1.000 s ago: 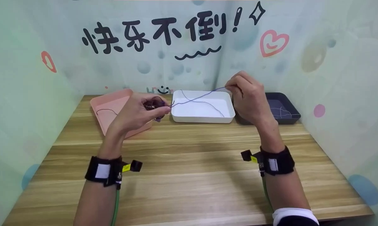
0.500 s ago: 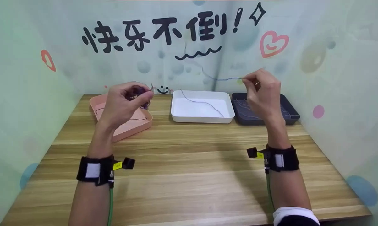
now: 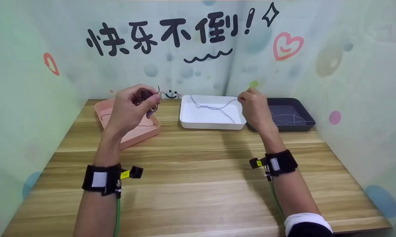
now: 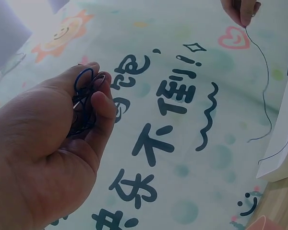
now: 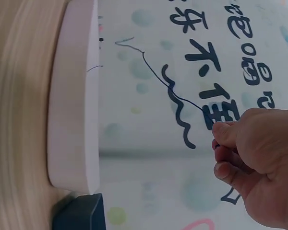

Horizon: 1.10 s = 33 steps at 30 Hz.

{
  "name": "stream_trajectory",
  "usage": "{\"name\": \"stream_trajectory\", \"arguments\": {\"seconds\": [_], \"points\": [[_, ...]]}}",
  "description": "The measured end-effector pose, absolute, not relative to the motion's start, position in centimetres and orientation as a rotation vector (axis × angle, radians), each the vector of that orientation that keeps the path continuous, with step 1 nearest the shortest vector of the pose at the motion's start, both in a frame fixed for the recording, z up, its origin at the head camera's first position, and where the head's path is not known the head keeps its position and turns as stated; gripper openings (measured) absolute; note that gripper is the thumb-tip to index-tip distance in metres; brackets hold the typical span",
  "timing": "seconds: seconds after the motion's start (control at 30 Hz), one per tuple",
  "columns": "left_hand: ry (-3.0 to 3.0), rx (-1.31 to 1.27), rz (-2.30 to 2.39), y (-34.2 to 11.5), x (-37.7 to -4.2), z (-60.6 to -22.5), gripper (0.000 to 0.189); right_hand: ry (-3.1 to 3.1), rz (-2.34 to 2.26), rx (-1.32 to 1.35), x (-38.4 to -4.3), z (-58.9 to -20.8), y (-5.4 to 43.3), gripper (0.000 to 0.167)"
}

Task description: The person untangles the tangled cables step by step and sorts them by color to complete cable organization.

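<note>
In the head view my left hand [image 3: 127, 110] holds a tangled bundle of dark threads [image 3: 144, 97] over the pink tray [image 3: 140, 134]. A short dark end sticks up past its thumb, and the left wrist view shows blue loops of the bundle [image 4: 85, 105] in the curled fingers. My right hand [image 3: 258, 110] pinches one end of a single thin blue thread [image 3: 230, 102] above the right side of the white tray [image 3: 214, 126]. That thread hangs loose to the left in the right wrist view. Another thread [image 3: 230, 118] lies in the white tray.
A dark tray [image 3: 295, 127] with several thin threads stands at the right, partly behind my right hand. Dark threads also lie in the pink tray. Printed cloth walls [image 3: 145, 70] enclose the wooden table [image 3: 191, 184] at the back and sides.
My right hand drew the blue thread away from the bundle, up and to the right, then lowered it back left over the white tray. My left hand moved left with the bundle.
</note>
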State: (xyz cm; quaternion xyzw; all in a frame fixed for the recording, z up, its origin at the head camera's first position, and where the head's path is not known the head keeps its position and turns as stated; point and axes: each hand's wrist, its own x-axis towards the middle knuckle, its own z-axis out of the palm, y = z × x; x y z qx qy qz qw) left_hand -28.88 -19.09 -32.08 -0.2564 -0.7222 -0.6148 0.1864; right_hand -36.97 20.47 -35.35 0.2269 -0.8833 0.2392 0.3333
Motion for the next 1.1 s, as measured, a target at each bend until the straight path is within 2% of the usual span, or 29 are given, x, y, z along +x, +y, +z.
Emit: {"name": "stream_trajectory", "arguments": {"seconds": [0.4, 0.6, 0.67, 0.8, 1.1], "points": [[-2.091, -0.776, -1.747, -17.6, -29.5, -32.6, 0.012, -2.402, 0.278, 0.711, -41.1, -39.5, 18.1, 0.015], [-2.119, -0.798, -1.758, -16.7, -29.7, -32.8, 0.011, -2.58, 0.28, 0.706, -41.5, -40.2, 18.2, 0.012], [-2.129, -0.801, -1.758, -16.5, -29.7, -32.9, 0.011, -2.596, 0.341, 0.718, -41.2, -40.1, 18.2, 0.014], [-2.161, -0.802, -1.743, -16.1, -29.7, -32.9, 0.013, -2.543, 0.535, 0.758, -39.9, -39.0, 17.8, 0.028], [-2.043, -0.75, -2.001, -14.2, -29.6, -33.4, 0.011, -2.367, 0.82, 0.917, -34.5, -34.4, 15.1, 0.052]]}}
